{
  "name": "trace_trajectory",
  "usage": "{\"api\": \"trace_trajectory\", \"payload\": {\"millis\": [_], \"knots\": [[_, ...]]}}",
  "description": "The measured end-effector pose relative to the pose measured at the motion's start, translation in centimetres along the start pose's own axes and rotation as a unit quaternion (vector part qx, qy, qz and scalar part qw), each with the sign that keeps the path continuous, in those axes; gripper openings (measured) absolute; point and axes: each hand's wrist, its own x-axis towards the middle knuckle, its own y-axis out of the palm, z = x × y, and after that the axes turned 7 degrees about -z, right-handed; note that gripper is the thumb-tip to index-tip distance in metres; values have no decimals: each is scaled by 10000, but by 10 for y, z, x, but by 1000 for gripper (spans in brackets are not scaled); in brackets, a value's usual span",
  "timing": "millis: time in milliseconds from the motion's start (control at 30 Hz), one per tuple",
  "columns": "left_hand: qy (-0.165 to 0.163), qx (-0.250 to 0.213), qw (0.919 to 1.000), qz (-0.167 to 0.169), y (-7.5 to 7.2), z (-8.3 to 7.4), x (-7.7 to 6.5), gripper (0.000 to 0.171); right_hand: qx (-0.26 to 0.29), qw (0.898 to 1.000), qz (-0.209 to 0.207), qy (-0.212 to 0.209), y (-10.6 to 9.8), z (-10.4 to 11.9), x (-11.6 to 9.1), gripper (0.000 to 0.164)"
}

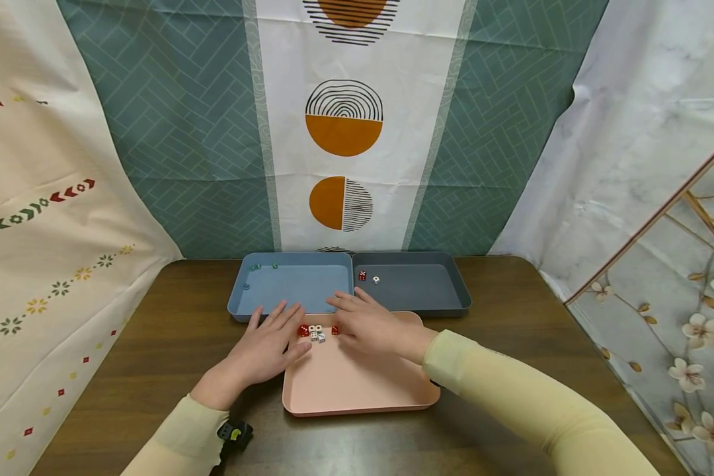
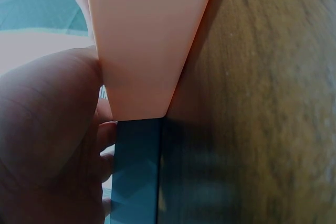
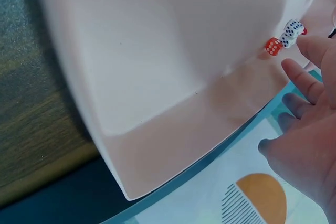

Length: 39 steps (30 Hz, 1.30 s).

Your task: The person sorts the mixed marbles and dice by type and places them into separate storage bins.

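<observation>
A pink tray (image 1: 363,383) lies before me with several dice near its far left corner. White dice (image 1: 314,336) cluster beside a red die (image 1: 303,330), and another red die (image 1: 335,330) sits near my right thumb. My left hand (image 1: 264,350) is over the tray's left rim, fingers extended and thumb reaching inside. My right hand (image 1: 369,325) hovers over the far side, fingers loosely extended toward the left. In the right wrist view, a red die (image 3: 273,46) and white dice (image 3: 292,31) are just beyond the right fingertips. Neither hand visibly grips a die.
Behind the pink tray stand a blue tray (image 1: 297,291) with several small green dice (image 1: 256,267) and a dark grey tray (image 1: 422,291) holding red dice (image 1: 362,276) and a white die (image 1: 376,279). All are on a brown wooden table (image 1: 172,344). Patterned cloths hang around it.
</observation>
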Motion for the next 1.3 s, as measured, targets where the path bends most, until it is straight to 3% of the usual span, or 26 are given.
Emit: {"api": "trace_trajectory", "payload": {"millis": [333,767,900,1100,1300], "knots": [[30,18,10000,-40,0,0,0,78,-113,9997,216,16,-1,-1,1,55],[33,7,10000,-74,1,-1,0,76,-177,9993,319,1,0,-2,-1,57],[20,8,10000,-64,1,-1,0,76,-133,9993,352,11,-1,-1,-2,52],[35,39,10000,-74,2,0,0,78,-184,9993,339,-2,1,-2,-1,13],[44,32,9999,-88,2,0,1,77,-289,9988,383,-13,5,-3,-2,9]]}}
